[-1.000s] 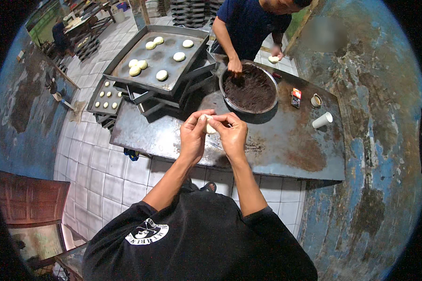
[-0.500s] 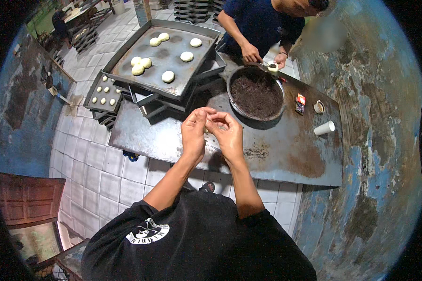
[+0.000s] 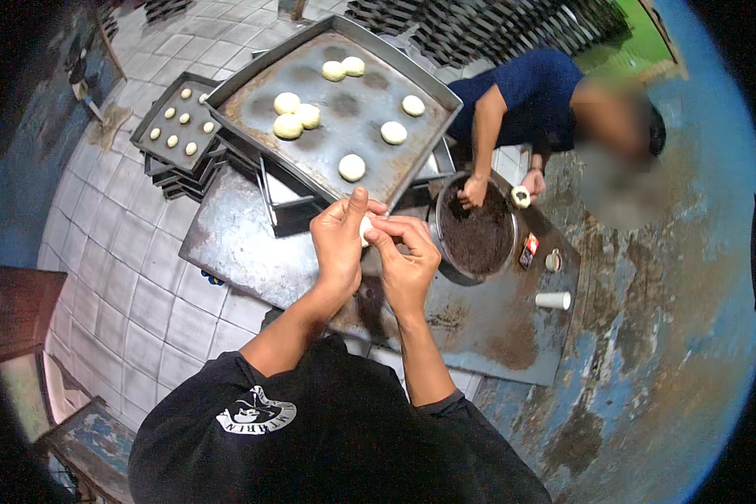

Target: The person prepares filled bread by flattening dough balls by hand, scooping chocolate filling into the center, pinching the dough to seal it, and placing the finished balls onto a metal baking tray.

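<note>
Between my two hands sits a pale dough ball (image 3: 365, 231), mostly covered by the fingers. My left hand (image 3: 338, 239) cups it from the left with the thumb raised. From the right, my right hand (image 3: 407, 256) pinches at it with thumb and fingertips. Just beyond the hands, a large metal baking tray (image 3: 235, 126) holds several round dough balls (image 3: 352, 167), some touching each other. To the right of my hands stands a big round basin (image 3: 442, 244) of dark crumbly filling (image 3: 479, 239).
Across the table (image 3: 235, 244) a co-worker (image 3: 512, 101) has one hand in the basin and a filled dough piece (image 3: 521, 196) in the other. A white cup (image 3: 553, 300) lies by a small glass (image 3: 553, 261) and a red-black pack (image 3: 528, 250). Another dough tray (image 3: 176, 126) tops a stack at left.
The view has shifted, bringing the tray nearer my hands. A dough ball now shows between my fingers. The co-worker has leaned over and put a hand into the filling.
</note>
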### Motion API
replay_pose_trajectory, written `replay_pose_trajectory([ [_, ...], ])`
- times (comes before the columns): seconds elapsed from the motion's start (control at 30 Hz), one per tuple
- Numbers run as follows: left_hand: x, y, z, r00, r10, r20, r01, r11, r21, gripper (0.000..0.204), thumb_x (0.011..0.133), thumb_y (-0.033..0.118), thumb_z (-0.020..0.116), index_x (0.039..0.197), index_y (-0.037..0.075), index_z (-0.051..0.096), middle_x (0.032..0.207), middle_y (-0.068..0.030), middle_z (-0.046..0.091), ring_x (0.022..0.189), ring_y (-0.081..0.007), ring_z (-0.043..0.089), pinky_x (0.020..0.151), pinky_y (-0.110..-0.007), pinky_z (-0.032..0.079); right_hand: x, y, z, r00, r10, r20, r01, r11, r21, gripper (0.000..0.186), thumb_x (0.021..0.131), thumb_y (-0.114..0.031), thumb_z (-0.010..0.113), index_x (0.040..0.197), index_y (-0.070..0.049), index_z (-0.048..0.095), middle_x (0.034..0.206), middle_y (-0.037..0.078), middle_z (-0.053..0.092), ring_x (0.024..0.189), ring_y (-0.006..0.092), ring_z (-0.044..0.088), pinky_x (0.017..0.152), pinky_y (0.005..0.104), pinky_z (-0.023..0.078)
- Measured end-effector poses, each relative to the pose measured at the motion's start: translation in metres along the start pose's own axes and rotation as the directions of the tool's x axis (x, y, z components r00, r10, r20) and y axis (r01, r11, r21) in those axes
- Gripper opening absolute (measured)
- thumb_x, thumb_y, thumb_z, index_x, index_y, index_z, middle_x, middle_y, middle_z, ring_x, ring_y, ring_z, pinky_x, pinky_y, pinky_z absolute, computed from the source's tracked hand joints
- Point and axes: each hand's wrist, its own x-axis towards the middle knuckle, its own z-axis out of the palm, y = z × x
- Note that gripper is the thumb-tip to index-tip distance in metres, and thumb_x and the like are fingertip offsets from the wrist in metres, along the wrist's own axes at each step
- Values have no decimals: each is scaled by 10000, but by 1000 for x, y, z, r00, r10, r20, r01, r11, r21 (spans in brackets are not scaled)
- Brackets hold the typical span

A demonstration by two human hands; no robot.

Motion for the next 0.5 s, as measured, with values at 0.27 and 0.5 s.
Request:
replay_pose_trajectory([
  [0.27,64,54,-51,832,426,355,-540,767,347,503,1084,421,492,1038,9,777,1244,-174,703,1204,-277,600,1056,-405,423,72,6,57,726,295,622,-495,852,173,409,947,-49,719,1329,49,611,1218,114,687,1091,124,634,959,259,518],
  [0.5,100,93,-118,870,413,269,-493,716,493,348,1023,305,595,1206,41,729,1324,-163,626,1277,-299,538,1112,-406,376,206,29,92,759,220,613,-218,973,-79,469,875,-137,801,1282,37,645,1145,112,740,1016,210,700,934,342,542],
])
